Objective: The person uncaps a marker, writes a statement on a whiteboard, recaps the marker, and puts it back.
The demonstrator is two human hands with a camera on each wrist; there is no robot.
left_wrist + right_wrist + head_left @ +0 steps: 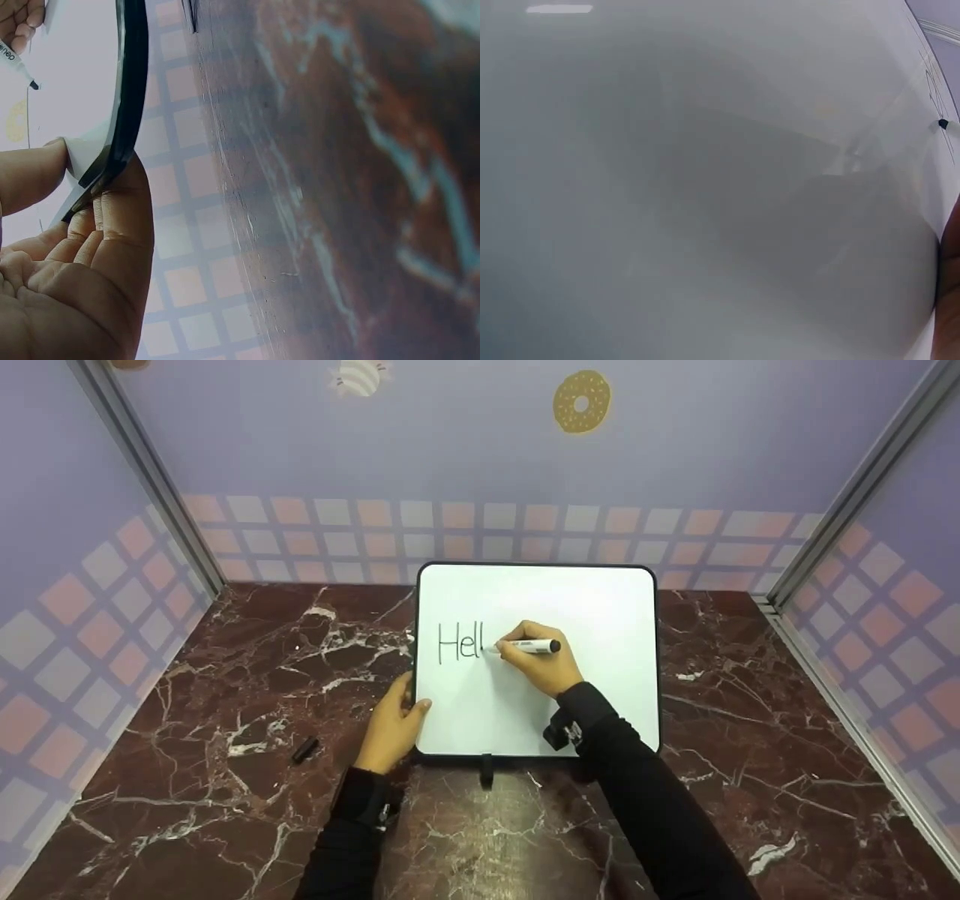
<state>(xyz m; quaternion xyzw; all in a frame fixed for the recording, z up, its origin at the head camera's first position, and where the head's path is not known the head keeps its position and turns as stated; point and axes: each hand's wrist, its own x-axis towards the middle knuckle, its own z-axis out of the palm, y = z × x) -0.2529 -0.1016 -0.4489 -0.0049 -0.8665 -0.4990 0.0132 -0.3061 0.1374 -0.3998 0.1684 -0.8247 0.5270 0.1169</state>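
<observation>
**Marker tip at the end of "Hell" on a whiteboard**

Right hand [541, 660] clenched around one marker [534, 646], long axis left to right, tip leftward just past the last letter. Left hand [391, 729] pinching the left edge of one whiteboard [600, 600], flat on a marble table [225, 697]. One black cap [304, 749] well left.

White, black-framed whiteboard [592, 607] flat on marble, lettered "Hell". White marker [534, 646] with black end, lying nearly level, tip on the board beside the letters.
</observation>
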